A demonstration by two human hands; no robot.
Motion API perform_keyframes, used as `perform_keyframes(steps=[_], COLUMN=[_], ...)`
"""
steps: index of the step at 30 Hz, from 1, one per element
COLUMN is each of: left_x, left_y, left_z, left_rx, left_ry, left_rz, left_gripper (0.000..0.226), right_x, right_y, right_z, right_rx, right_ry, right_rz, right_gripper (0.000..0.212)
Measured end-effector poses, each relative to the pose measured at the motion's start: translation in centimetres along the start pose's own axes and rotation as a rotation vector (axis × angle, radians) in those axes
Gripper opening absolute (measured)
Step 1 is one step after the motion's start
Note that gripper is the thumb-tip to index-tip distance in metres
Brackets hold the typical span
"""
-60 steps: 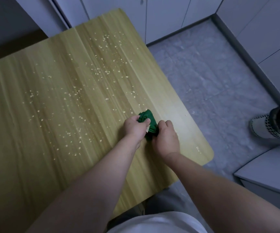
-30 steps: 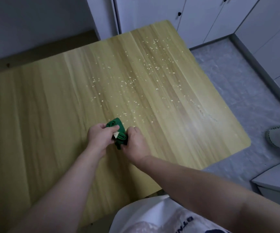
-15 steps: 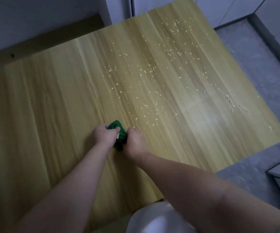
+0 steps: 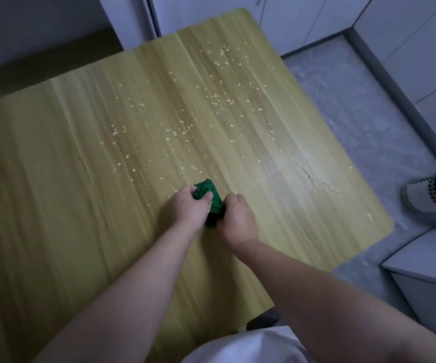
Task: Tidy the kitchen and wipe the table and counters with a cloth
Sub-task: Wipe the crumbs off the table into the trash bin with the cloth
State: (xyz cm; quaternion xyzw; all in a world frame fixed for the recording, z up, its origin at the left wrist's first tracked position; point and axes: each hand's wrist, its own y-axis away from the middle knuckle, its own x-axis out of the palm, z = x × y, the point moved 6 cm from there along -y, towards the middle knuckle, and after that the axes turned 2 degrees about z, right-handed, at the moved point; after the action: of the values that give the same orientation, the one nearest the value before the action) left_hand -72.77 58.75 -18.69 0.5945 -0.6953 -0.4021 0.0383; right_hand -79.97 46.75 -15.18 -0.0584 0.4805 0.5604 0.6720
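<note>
Left grip [image 4: 189, 208] & right grip [image 4: 237, 218] were both clamped on a bunched green cloth [image 4: 207, 191] held between them, w/ left thumb pressed across it, low over the wooden counter [image 4: 54, 179]. Pale crumbs [image 4: 182, 131] lay scattered beyond the grips & to their right.

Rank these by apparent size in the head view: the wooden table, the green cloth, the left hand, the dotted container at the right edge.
1. wooden table
2. left hand and dotted container: they look alike, and the container is cut off, so unranked
3. green cloth, partly covered
</note>
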Motion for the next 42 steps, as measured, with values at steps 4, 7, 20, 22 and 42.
perform_keyframes(steps=[4, 7, 20, 22, 42], left_x=[5.0, 8.4, 18.2, 18.2, -5.0], left_y=[-0.4, -0.6, -1.7, -1.5, 2.8], left_z=[-3.2, -5.6, -11.1, -11.1, -5.3], left_rx=[0.031, 0.054, 0.043, 0.019, 0.067], left_ry=[0.017, 0.019, 0.201, 0.253, 0.147], left_rz=[0.045, 0.062, 0.215, 0.231, -0.076], left_gripper=[0.019, 0.017, 0.025, 0.027, 0.019], right_x=[-3.8, -6.6, -14.0, -14.4, -3.4], right_y=[-2.1, -3.7, -8.1, -8.0, 1.1], right_z=[-3.0, -5.4, -11.3, -11.3, 3.8], right_rx=[0.023, 0.033, 0.084, 0.075, -0.091], right_ry=[0.014, 0.013, 0.009, 0.021, -0.193], right_rz=[-0.056, -0.087, -0.183, -0.185, -0.042], right_gripper=[0.015, 0.019, 0.017, 0.017, 0.028])
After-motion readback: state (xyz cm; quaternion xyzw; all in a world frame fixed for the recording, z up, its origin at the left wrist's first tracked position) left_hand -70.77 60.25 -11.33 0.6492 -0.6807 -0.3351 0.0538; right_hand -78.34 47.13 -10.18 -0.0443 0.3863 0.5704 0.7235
